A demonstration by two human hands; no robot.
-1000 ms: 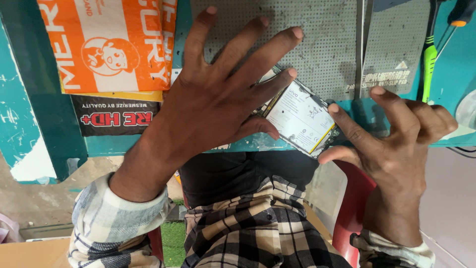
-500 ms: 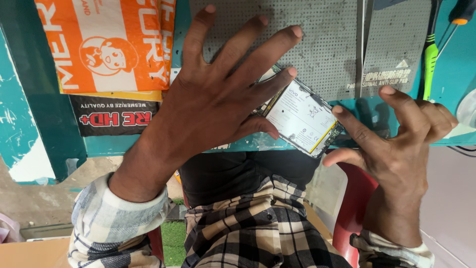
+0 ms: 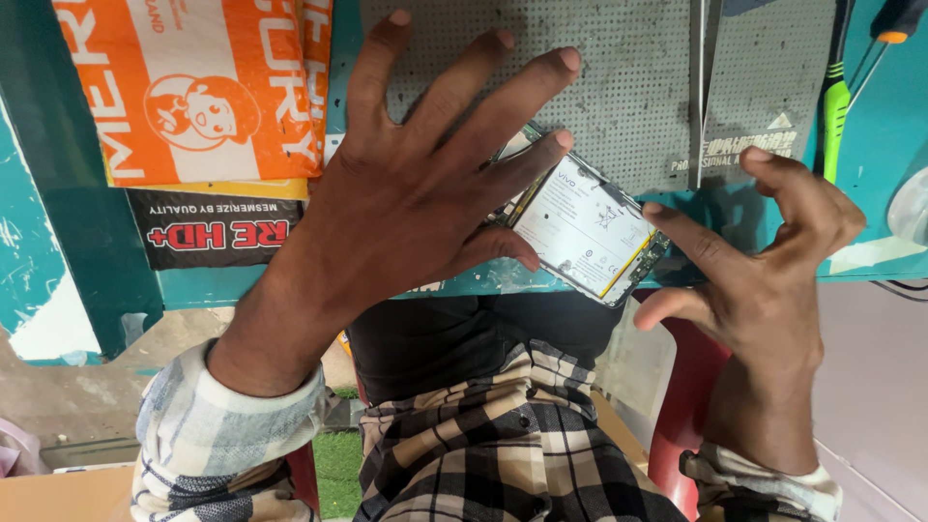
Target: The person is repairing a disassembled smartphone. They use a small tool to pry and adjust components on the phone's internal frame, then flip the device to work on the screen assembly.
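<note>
My left hand [image 3: 406,193] is spread wide, fingers splayed, its lower fingertips resting on the near end of the opened phone [image 3: 585,230] — pressing rather than gripping. The phone lies back-open at the table's near edge, its white battery showing, half on the grey perforated mat [image 3: 628,87]. My right hand [image 3: 764,261] is loosely curled and holds nothing — its forefinger touches the phone's right end. An orange packet [image 3: 193,87] lies at the left.

My only view sits on the head, looking steeply down and close onto the teal bench edge [image 3: 483,282], my lap below; no second view overlaps.
</note>
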